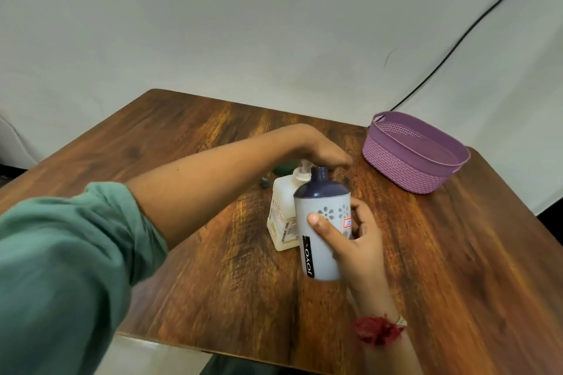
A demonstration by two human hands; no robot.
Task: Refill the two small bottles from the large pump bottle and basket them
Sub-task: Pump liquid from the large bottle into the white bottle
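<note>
While the right hand (362,246) has a wrapped grip on the small bottle (320,222), raised off the surface (213,137) with its open neck by the pump bottle (281,216) spout, a misaligned squirt could run down the outside; the left hand (323,155) covers the pump head, finger curl too blurred to tell

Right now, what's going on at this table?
A person is refilling a bottle. The left hand rests on the pump head of the large translucent white pump bottle on the wooden table. The right hand grips a small grey bottle with a dark blue top, its open neck held up beside that pump head. The purple woven-look plastic basket sits apart, far right.
</note>
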